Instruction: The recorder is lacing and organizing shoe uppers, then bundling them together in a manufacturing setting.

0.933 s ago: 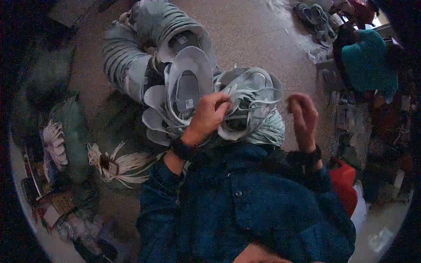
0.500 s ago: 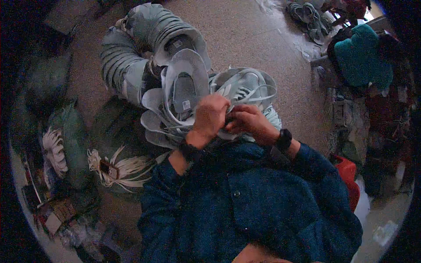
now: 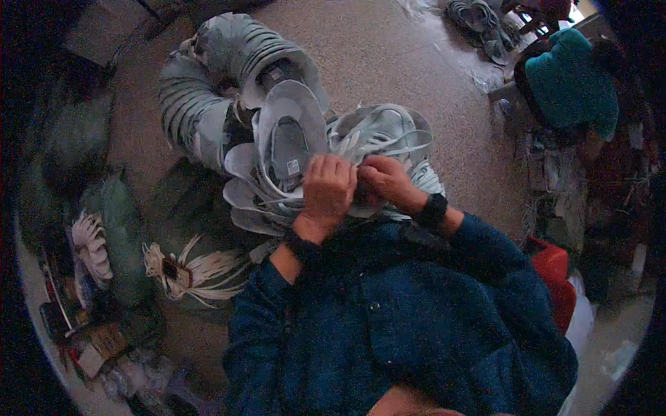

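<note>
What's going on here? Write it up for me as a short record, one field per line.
Shoe: grey, in front of the person, laces over its top
Left hand: at the shoe, fingers curled; what they pinch is hidden
Right hand: close beside the left, fingers bent; grip unclear
Stack: grey shoe uppers nested in a curving row, upper left
Cords: pale bunch, to the left
Other person: teal top, upper right
</note>
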### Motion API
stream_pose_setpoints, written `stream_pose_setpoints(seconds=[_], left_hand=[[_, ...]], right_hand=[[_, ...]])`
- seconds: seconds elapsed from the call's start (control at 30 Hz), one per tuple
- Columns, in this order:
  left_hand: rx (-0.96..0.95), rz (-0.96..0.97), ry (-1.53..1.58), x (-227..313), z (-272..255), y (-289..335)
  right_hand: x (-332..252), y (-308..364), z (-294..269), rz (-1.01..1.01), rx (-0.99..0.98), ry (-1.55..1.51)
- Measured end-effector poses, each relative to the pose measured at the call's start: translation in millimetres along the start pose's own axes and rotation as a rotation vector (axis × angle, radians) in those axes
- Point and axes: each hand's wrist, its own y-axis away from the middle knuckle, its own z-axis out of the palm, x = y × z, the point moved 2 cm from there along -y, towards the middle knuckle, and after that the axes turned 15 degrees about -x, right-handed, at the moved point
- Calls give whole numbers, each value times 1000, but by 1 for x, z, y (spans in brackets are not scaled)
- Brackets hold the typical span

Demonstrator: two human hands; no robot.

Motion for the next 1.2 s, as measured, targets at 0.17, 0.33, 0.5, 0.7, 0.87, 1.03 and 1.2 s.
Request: stream_pose_setpoints(seconds=[0.17,0.33,0.5,0.7,0.87,1.03,1.2], left_hand=[[84,16,-36,-15,0,5],[77,51,41,-11,-1,2],[21,-100,409,-14,-4,-3],[-9,-172,634,-16,-7,-19],[8,-227,632,-18,-15,-23],[-18,-170,576,-16,-9,-19],[-41,-103,546,-7,-10,-3]], right_hand=[[-17,91,-40,92,-508,496],[46,163,-119,540,-427,931],[29,133,-83,147,-53,507],[15,84,-43,-64,55,335],[16,70,-42,-41,119,-48],[12,60,-29,-201,93,83],[-5,61,-29,-236,-47,425]])
